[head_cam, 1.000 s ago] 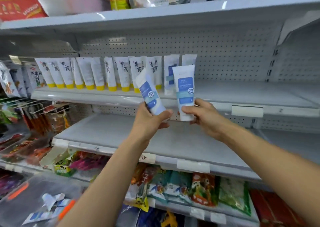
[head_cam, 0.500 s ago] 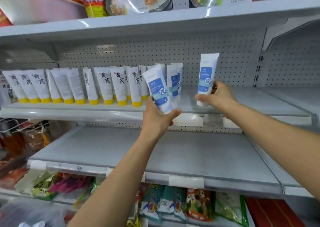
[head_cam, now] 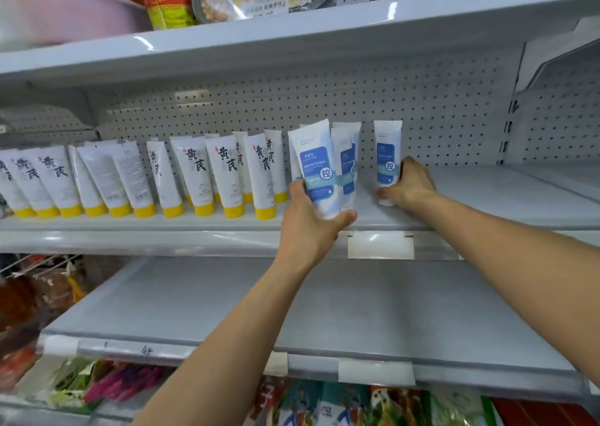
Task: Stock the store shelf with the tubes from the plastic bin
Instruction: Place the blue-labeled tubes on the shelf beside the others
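Note:
My left hand [head_cam: 308, 221] grips a white tube with a blue label [head_cam: 316, 169] at its lower end, just above the front of the grey middle shelf [head_cam: 487, 205]. My right hand [head_cam: 407, 185] holds a second blue-label tube [head_cam: 387, 156] upright with its cap down on that shelf, farther back. Between them stand two more blue-label tubes [head_cam: 346, 159]. A row of white tubes with yellow caps [head_cam: 227, 175] fills the shelf's left part. The plastic bin is out of view.
The pegboard back wall [head_cam: 422, 107] stands right behind the tubes. A grey shelf [head_cam: 389, 308] lies below, with snack packets [head_cam: 341, 406] under it. The top shelf [head_cam: 292, 39] carries food packs and a bottle. More packets hang at the lower left.
Both hands rose from below the middle shelf up to it. My right hand carried its tube back and set its cap on the shelf. My left hand brought its tube to the shelf's front.

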Demonstrator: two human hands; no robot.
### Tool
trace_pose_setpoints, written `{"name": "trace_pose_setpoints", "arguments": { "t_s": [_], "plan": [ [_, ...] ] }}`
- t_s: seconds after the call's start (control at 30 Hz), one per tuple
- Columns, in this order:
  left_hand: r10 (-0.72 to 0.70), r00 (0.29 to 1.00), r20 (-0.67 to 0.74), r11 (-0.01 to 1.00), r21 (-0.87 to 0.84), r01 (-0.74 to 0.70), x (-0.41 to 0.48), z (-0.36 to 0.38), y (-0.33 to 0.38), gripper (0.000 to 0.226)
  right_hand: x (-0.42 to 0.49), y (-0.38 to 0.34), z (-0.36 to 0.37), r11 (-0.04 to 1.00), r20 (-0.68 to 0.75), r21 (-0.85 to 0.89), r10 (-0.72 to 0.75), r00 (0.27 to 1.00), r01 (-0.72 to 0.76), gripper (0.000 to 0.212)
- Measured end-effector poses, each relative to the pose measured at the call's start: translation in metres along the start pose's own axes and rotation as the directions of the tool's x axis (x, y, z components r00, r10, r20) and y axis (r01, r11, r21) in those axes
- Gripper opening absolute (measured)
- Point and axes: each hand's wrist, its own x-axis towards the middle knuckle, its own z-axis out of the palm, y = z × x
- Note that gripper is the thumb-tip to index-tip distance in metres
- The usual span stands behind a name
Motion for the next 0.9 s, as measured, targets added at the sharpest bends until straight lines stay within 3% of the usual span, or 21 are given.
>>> {"name": "trace_pose_setpoints", "arguments": {
  "t_s": [0.37,0.47,0.53,0.63,0.7,0.77,0.83,0.9],
  "plan": [
    [-0.007,1.0,0.01,1.0,-0.006,0.007,0.006,0.001,-0.005,0.071,0.021,0.004,0.017,0.998,0.046,0.051,0.021,0.999,-0.024,0.063],
    [-0.009,1.0,0.011,1.0,-0.01,0.009,0.003,-0.001,-0.003,0.072,0.014,0.001,0.013,0.996,0.063,0.06,0.066,0.996,-0.07,0.075],
    [0.003,1.0,0.011,1.0,-0.02,-0.003,-0.003,-0.001,-0.001,0.072,0.002,-0.003,0.006,0.999,-0.037,0.022,0.042,0.998,-0.042,0.074],
    [0.043,0.999,-0.003,0.999,-0.025,-0.043,-0.01,0.001,0.004,0.074,-0.026,-0.015,-0.011,0.985,-0.215,0.105,-0.111,0.97,0.136,0.046],
    [0.076,0.997,-0.021,0.997,-0.009,-0.076,-0.013,0.006,0.008,0.076,-0.048,-0.029,-0.022,0.929,-0.108,0.295,-0.198,0.974,0.222,0.033],
    [0.098,0.995,-0.022,0.995,0.008,-0.098,-0.014,0.013,0.011,0.079,-0.07,-0.043,-0.03,0.881,0.11,0.411,-0.303,0.947,0.234,0.032],
    [0.121,0.993,-0.016,0.993,0.008,-0.121,-0.016,0.021,0.014,0.079,-0.085,-0.051,-0.034,0.887,0.234,0.409,-0.329,0.915,0.214,0.034],
    [0.155,0.988,-0.019,0.988,0.028,-0.154,-0.019,0.027,0.018,0.079,-0.089,-0.052,-0.034,0.894,0.253,0.404,-0.313,0.916,0.194,0.039]
  ]
}}
